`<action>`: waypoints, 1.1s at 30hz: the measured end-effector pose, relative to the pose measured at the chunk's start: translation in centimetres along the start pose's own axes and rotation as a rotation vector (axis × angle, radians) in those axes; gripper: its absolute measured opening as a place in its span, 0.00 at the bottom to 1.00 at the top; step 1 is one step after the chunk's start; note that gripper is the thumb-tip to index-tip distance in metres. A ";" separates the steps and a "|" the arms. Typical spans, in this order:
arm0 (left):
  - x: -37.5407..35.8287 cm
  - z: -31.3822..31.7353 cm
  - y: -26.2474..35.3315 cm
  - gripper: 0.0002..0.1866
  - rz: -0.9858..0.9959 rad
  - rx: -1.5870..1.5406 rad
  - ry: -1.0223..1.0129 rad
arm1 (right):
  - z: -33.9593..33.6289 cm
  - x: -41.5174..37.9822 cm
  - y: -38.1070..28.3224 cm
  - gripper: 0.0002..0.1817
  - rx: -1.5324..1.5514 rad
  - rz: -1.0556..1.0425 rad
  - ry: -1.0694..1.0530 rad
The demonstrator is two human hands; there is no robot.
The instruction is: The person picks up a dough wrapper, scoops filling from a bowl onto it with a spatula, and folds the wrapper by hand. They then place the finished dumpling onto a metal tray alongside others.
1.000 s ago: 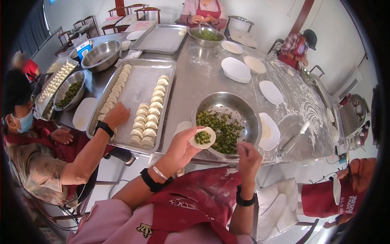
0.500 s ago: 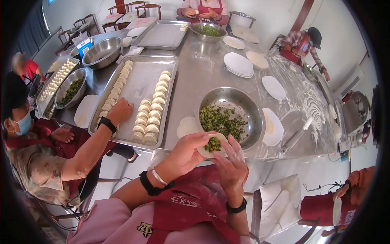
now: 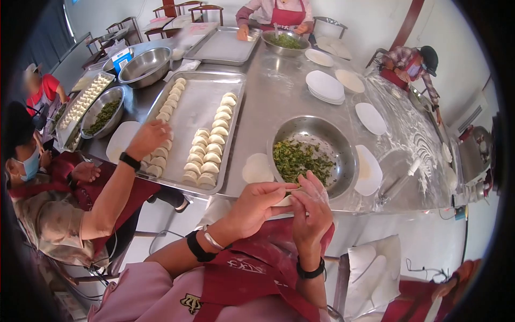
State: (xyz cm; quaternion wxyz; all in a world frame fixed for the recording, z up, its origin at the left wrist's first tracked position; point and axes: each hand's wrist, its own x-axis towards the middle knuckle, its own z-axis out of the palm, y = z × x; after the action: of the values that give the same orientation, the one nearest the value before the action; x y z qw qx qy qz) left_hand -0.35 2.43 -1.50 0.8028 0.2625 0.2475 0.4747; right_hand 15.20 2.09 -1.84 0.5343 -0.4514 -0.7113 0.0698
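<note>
A long steel table (image 3: 268, 102) fills the middle of the view, dusted with flour on its right side. On it, left of centre, lies a big tray (image 3: 196, 107) carrying two rows of finished dumplings (image 3: 212, 147). Just right of the tray sits a steel bowl (image 3: 343, 147) with chopped green filling (image 3: 300, 160) spread over its bottom. Between tray and bowl, near the table's edge, a small stack of round wrappers (image 3: 257, 169) lies flat. White plates (image 3: 324, 86) are scattered further right and far.

At the near edge, in front of the bowl, the person's two hands meet. The left hand (image 3: 257, 206) and the right hand (image 3: 311, 212) are pressed together around a dumpling (image 3: 283, 201), fingertips pinching its rim from both sides. Only a pale sliver of dough shows between the thumbs — the rest is hidden inside the grip, and whether filling sits in it cannot be made out. The dumpling hangs just off the table, above the red apron (image 3: 252, 268).

On the left, a co-worker's hand (image 3: 147, 137) rests on the near left end of the tray, touching the dumpling row there. Far across the table another bowl of filling (image 3: 284, 42) stands before another person — details there are too small to tell.
</note>
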 end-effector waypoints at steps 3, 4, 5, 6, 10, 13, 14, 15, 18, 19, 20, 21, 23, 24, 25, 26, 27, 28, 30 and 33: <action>-0.3 0.2 0.2 0.18 0.024 0.074 0.019 | 0.6 0.2 -0.1 0.07 0.004 0.032 0.003; -0.4 0.2 0.2 0.18 0.034 0.098 0.023 | 0.7 0.3 -0.2 0.07 0.007 0.040 -0.002; -0.5 0.3 0.2 0.18 0.050 0.125 0.032 | 0.9 0.3 -0.3 0.07 0.005 0.038 0.016; -0.6 0.2 0.2 0.19 0.086 0.256 -0.005 | 0.9 0.3 -0.3 0.06 -0.022 0.034 0.005; -0.8 -0.4 0.8 0.22 0.297 0.861 0.038 | 1.6 0.0 1.0 0.07 0.016 -0.085 0.001; -0.6 -0.7 -0.3 0.23 0.404 0.828 0.130 | 2.0 -0.3 1.0 0.09 0.008 -0.044 0.011; -0.8 -0.7 -0.4 0.22 0.468 0.859 0.135 | 1.3 0.7 -1.9 0.05 0.072 -0.018 0.024; -1.0 -0.5 -0.3 0.22 0.457 0.817 0.128 | 1.3 0.6 -1.8 0.05 0.060 -0.015 0.021; -1.4 -0.2 -0.3 0.21 0.416 0.726 0.097 | 1.3 0.5 -2.5 0.05 0.125 -0.014 0.053; -1.5 0.0 -0.2 0.21 0.410 0.723 0.099 | 1.2 0.5 -2.2 0.05 0.101 -0.026 0.059; -1.7 0.2 -0.2 0.21 0.400 0.718 0.098 | 1.2 0.5 -2.1 0.05 0.120 -0.025 0.053; -1.9 0.5 -0.1 0.21 0.408 0.730 0.109 | 1.0 0.4 -2.2 0.05 0.133 -0.019 0.050; -2.3 1.5 -0.3 0.20 0.410 0.755 0.119 | 0.1 0.3 -2.2 0.06 0.142 -0.044 0.047; -2.7 2.0 -0.3 0.20 0.389 0.728 0.119 | -0.3 0.4 -2.2 0.06 0.142 -0.070 0.047; -3.1 2.7 -0.2 0.20 0.363 0.705 0.119 | -0.7 0.4 -2.2 0.06 0.143 -0.092 0.049; -3.5 3.1 -0.3 0.19 0.335 0.684 0.121 | -1.1 0.2 -2.2 0.06 0.131 -0.088 0.047; -3.6 3.4 -0.8 0.19 0.314 0.663 0.118 | -1.6 0.0 -2.3 0.07 0.121 -0.085 0.045; -3.4 3.5 -1.3 0.19 0.295 0.642 0.117 | -2.0 -0.2 -2.4 0.07 0.113 -0.083 0.043; -3.7 3.9 -1.8 0.19 0.284 0.668 0.122 | -2.6 -0.7 -2.3 0.07 0.141 -0.079 0.050; -4.0 4.5 -2.3 0.19 0.276 0.687 0.116 | -3.7 -1.1 -3.0 0.08 0.141 -0.038 0.064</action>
State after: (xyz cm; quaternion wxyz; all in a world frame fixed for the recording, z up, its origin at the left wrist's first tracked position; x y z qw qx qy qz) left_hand 2.31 -2.94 0.93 0.5811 0.5202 0.3997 0.4817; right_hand 16.55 -1.88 0.71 0.5884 -0.4010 -0.6957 0.0949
